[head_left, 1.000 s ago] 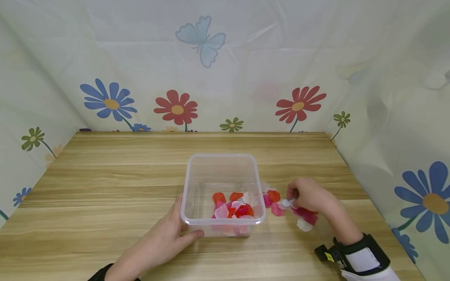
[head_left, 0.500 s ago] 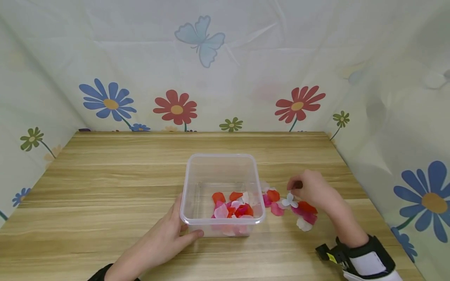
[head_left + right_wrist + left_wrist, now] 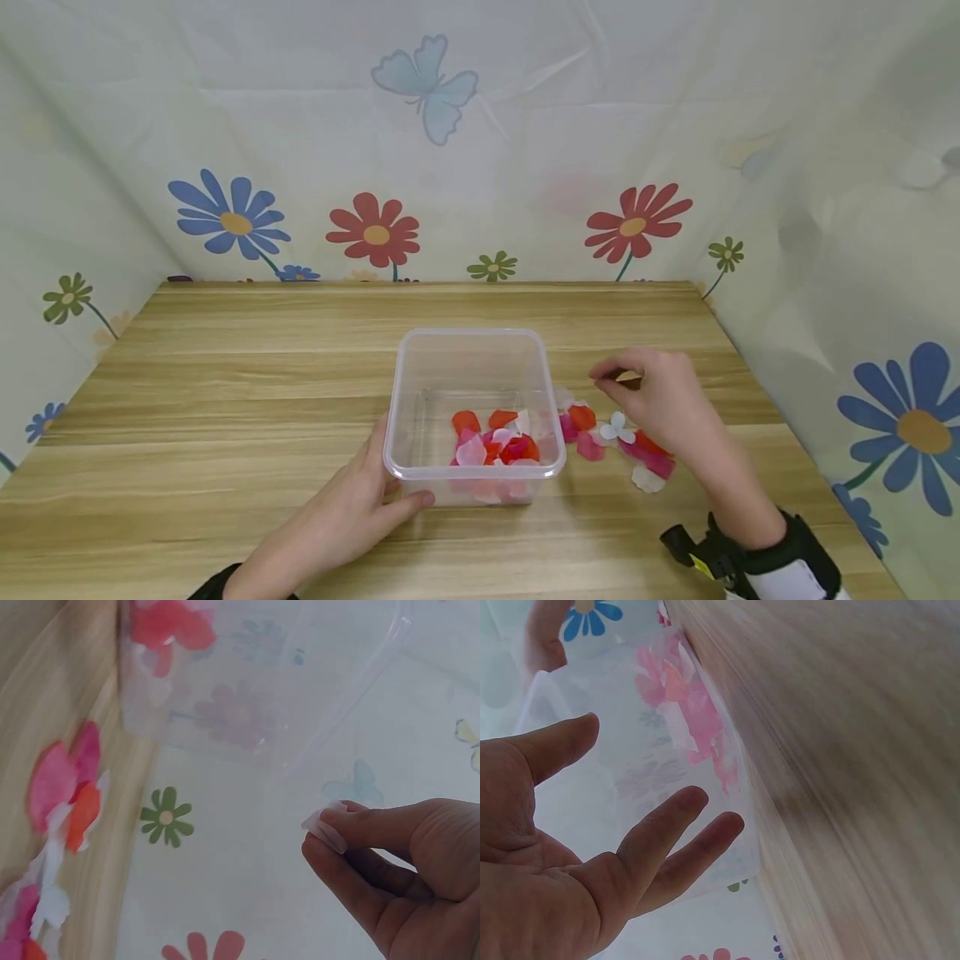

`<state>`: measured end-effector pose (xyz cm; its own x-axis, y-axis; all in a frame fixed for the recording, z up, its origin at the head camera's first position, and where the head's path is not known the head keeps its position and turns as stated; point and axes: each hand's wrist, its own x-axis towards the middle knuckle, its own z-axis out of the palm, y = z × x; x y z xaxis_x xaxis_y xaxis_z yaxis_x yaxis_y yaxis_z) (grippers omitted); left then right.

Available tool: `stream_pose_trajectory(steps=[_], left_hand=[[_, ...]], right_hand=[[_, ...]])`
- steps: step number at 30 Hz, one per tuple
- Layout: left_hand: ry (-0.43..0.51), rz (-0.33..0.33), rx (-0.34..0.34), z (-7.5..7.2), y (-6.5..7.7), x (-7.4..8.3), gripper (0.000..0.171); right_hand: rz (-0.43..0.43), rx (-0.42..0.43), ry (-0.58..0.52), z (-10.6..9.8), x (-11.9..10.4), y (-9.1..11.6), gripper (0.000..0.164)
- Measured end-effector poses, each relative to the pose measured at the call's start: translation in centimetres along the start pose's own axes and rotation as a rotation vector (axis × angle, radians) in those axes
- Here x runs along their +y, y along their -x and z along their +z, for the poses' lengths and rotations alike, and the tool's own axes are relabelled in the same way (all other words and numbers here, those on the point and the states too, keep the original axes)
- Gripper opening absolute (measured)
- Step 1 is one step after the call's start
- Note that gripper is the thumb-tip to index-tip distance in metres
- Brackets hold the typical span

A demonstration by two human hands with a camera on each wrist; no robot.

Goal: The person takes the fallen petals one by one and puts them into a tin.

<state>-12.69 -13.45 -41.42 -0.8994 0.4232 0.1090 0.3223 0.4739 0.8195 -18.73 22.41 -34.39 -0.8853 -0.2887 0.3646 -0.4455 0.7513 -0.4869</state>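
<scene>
A clear square plastic box stands on the table, with red, pink and white petals inside it. My left hand rests against its left side, thumb at the near corner; in the left wrist view the fingers are spread and fairly straight. To the right of the box, my right hand is raised above a scatter of petals. Between its thumb and index finger it pinches a pale petal, plain in the right wrist view. A small white four-lobed piece lies among the loose petals.
The loose petals run from the box's right wall toward the right forearm, ending in a white petal. A wood-grain table bears everything. Cloth walls printed with flowers enclose its back and sides.
My right hand has lifted from the petals and shifted slightly left toward the box, uncovering the white four-lobed piece and petals beneath it. The left hand and the box have stayed put.
</scene>
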Motion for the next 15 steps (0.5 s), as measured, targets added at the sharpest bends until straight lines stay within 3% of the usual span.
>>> stream_pose_trajectory(steps=[6,15], left_hand=[[-0.002,-0.011,-0.004,0.0,0.0,0.0,0.094],[-0.022,-0.006,-0.002,0.0,0.1,0.0,0.093]], right_hand=[[-0.107,0.073,-0.050,0.2,-1.8,0.2,0.023],[-0.211,0.015,-0.207,1.1,-4.5,0.2,0.030]])
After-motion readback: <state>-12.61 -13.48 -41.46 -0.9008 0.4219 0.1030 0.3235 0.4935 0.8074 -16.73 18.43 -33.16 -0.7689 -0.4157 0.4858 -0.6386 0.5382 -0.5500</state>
